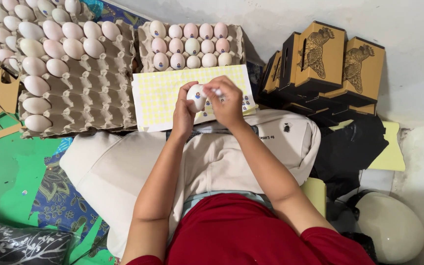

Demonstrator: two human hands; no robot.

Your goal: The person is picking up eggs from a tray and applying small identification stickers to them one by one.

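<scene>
Your left hand [185, 115] has its fingers wrapped around a white egg [197, 96], held above the sticker sheet [160, 95]. Your right hand [227, 100] presses its fingertips together against the egg's side. A small egg tray [145, 49] of stickered eggs sits just behind.

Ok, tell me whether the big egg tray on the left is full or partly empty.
Partly empty. The big grey tray has eggs only along its top and left side; most cups toward the sticker sheet are bare.
</scene>
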